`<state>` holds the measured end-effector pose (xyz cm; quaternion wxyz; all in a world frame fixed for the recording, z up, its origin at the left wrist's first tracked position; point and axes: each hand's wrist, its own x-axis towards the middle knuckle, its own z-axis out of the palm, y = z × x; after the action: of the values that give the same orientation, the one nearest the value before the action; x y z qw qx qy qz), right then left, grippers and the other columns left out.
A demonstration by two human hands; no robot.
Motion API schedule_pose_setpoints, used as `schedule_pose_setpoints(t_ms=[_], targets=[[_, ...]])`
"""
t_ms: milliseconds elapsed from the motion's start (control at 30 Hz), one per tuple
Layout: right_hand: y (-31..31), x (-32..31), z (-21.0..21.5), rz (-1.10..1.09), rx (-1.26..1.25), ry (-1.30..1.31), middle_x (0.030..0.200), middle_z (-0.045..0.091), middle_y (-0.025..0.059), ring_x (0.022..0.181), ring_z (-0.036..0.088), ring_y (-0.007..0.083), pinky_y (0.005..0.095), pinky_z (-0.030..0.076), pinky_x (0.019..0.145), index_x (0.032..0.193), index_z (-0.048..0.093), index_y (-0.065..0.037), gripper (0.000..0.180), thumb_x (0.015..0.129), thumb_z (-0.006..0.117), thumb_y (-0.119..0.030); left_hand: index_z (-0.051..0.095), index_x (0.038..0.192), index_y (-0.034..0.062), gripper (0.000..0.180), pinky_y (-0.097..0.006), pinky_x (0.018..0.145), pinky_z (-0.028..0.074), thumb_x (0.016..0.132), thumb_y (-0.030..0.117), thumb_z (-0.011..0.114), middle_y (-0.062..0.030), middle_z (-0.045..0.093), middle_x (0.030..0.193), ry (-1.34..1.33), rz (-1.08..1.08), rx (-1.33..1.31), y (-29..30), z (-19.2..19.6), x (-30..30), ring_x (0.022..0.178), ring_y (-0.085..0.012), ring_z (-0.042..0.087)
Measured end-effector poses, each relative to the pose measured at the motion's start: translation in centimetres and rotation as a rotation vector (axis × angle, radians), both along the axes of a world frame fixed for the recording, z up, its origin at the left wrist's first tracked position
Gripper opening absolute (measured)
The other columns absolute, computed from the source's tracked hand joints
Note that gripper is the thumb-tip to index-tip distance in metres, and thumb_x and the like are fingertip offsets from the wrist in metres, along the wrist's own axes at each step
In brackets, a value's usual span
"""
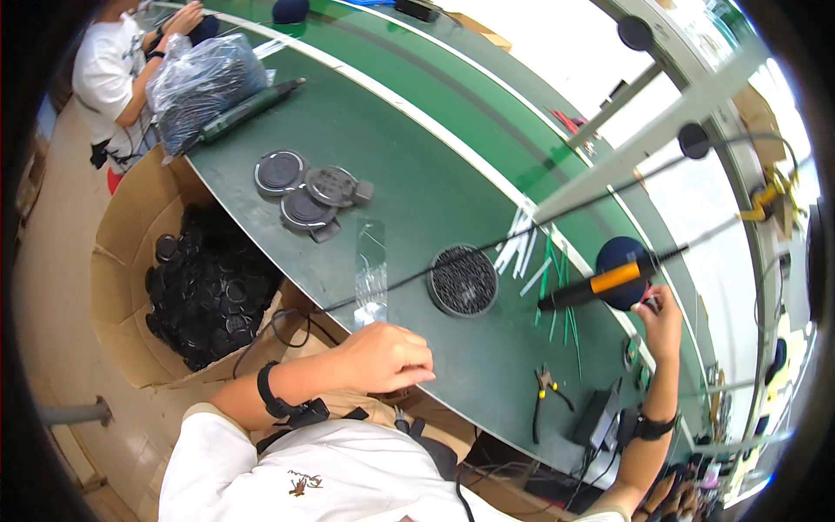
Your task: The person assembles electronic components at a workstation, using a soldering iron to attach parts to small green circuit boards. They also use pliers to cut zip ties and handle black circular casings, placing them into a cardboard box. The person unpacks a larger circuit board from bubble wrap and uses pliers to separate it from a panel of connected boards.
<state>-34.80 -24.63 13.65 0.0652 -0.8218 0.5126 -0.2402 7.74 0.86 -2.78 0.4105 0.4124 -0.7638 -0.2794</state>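
Observation:
My left hand (387,357) is closed in a loose fist at the near edge of the green table (383,174); its palm is hidden. At the right, my right hand (663,315) reaches out with fingertips pinched at the rim of a dark blue round piece (616,250). A small red bit shows by those fingers. A black electric screwdriver (609,277) with an orange band hangs partly in front of the round piece. Between my hands stands a round dish of small black screws (464,279).
Black round parts (306,209) lie at the table's left, near a plastic bag (204,83). An open carton (122,252) holds many more. Green and white strips (519,244), pliers (545,396) and a black power box (597,416) lie rightward. Another person (113,65) works far left.

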Motion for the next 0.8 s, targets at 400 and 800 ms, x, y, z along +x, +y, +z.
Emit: schedule_pose_setpoints(t_ms=[400, 800], targets=[[24.3, 10.4, -4.8, 0.065, 0.111, 0.181, 0.130, 0.069, 0.0184, 0.111, 0.070, 0.0367, 0.0446, 0.059, 0.081, 0.109, 0.065, -0.014, 0.040, 0.078, 0.086, -0.027, 0.069, 0.111, 0.0064, 0.047, -0.042, 0.084, 0.049, 0.069, 0.017, 0.089, -0.0091, 0.064, 0.100, -0.011, 0.029, -0.362, -0.7, 8.7, -9.4, 0.095, -0.0310, 0.062], [24.1, 10.4, -10.5, 0.068, -0.061, -0.519, 0.107, 0.077, 0.0168, 0.087, 0.075, 0.0272, 0.0326, 0.060, 0.076, 0.097, 0.068, 0.002, 0.008, 0.090, 0.070, 0.005, 0.071, 0.092, 0.0067, 0.019, -0.039, 0.075, 0.050, 0.077, 0.005, 0.081, -0.0059, 0.062, 0.094, -0.191, 0.067, -0.311, -1.9, 7.6, -12.4, 0.088, -0.0268, 0.060]])
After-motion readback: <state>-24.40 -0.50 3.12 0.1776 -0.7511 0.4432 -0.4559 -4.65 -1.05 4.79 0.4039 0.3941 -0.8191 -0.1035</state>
